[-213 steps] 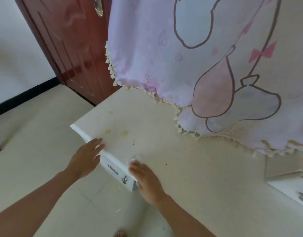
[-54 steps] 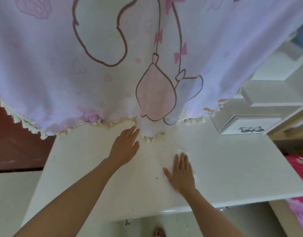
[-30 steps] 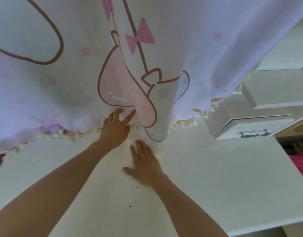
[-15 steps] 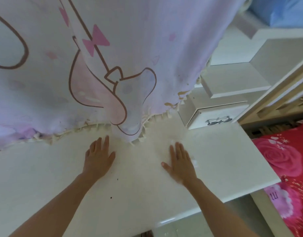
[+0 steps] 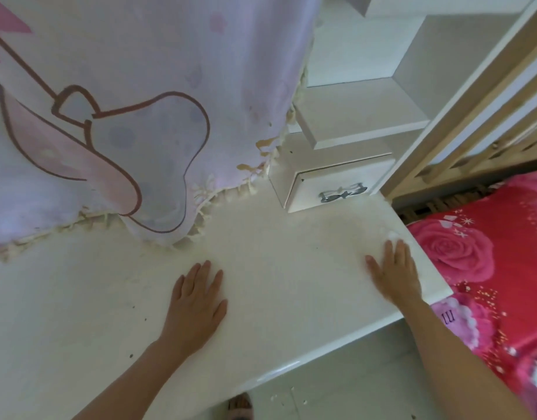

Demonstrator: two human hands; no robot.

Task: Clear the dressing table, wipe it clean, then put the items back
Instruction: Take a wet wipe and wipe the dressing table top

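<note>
The white dressing table top fills the middle of the view and bears a few small dark specks. My left hand lies flat on it near the centre, fingers spread, holding nothing. My right hand presses flat near the table's right edge on a small white tissue, which peeks out beyond the fingertips. A pale purple cartoon-print cloth with a tasselled hem hangs over the back of the table.
A small white drawer box with a bow-shaped metal handle stands at the back right, with white shelves above it. A red rose-print bedspread lies to the right, behind it a wooden frame. Floor shows below the front edge.
My right hand has slid with the tissue from the table's middle to its right edge. My left hand stays flat near the centre. The view has shifted right.
</note>
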